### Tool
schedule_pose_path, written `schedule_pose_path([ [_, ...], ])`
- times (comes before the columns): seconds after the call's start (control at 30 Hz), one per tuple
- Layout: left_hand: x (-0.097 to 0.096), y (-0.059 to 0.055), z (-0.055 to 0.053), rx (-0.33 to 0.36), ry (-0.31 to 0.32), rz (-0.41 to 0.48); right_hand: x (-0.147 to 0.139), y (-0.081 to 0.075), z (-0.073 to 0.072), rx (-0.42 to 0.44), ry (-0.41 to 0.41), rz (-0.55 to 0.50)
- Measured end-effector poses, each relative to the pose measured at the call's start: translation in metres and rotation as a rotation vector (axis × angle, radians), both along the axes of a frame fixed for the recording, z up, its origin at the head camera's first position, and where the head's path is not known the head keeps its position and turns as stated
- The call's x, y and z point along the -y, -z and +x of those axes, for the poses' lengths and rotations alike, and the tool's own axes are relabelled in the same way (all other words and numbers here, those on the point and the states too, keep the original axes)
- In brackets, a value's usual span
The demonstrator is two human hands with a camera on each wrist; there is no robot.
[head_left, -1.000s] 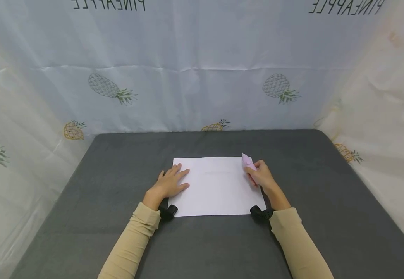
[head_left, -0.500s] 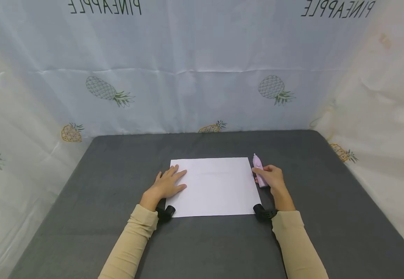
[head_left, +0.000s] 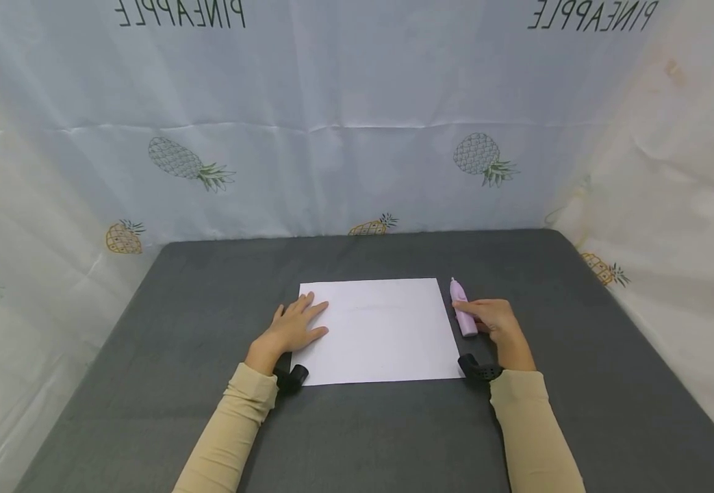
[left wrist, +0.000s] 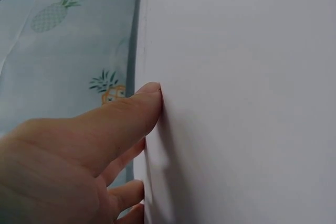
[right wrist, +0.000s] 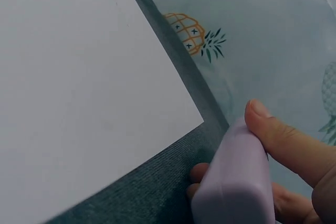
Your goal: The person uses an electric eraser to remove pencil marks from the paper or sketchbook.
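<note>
A blank white sheet of paper (head_left: 384, 332) lies on the dark grey tabletop. My left hand (head_left: 290, 330) rests on its left edge with fingers spread. In the left wrist view, the thumb (left wrist: 142, 108) touches the paper surface. Just off the sheet's right edge is a lilac, pen-shaped tool (head_left: 464, 316) with a narrow tip pointing away from me. My right hand (head_left: 497, 322) holds it between thumb and fingers. The right wrist view shows the tool's thick rear end (right wrist: 231, 187), with the thumb on top and fingertips at its far side; its tip is hidden there.
The grey table (head_left: 357, 438) reaches back to a hanging pineapple-print curtain (head_left: 332, 171), with more pale cloth at both sides. Black wrist cameras are strapped to the left wrist (head_left: 291, 378) and right wrist (head_left: 478, 370).
My right hand has carried the lilac tool rightward, from over the paper's upper right corner to beside its right edge. The left hand stays on the paper; the head view has shifted slightly.
</note>
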State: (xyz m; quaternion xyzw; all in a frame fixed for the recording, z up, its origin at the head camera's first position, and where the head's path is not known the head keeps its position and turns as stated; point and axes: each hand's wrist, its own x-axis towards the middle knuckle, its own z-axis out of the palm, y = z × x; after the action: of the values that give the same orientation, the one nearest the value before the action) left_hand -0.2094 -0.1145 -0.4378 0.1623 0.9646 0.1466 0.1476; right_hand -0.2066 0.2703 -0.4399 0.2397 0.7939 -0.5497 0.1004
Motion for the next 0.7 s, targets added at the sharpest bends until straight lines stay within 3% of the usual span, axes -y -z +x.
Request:
schedule_pose_path([
  [0.3, -0.0002, 0.0000, -0.0004, -0.007, 0.000, -0.004, -0.0001, -0.0081, 0.0013, 0.006, -0.051, -0.075],
  [0.7, 0.0011, 0.0015, 0.0001, 0.003, 0.005, 0.023, -0.0033, -0.0035, 0.0035, 0.024, 0.046, -0.062],
])
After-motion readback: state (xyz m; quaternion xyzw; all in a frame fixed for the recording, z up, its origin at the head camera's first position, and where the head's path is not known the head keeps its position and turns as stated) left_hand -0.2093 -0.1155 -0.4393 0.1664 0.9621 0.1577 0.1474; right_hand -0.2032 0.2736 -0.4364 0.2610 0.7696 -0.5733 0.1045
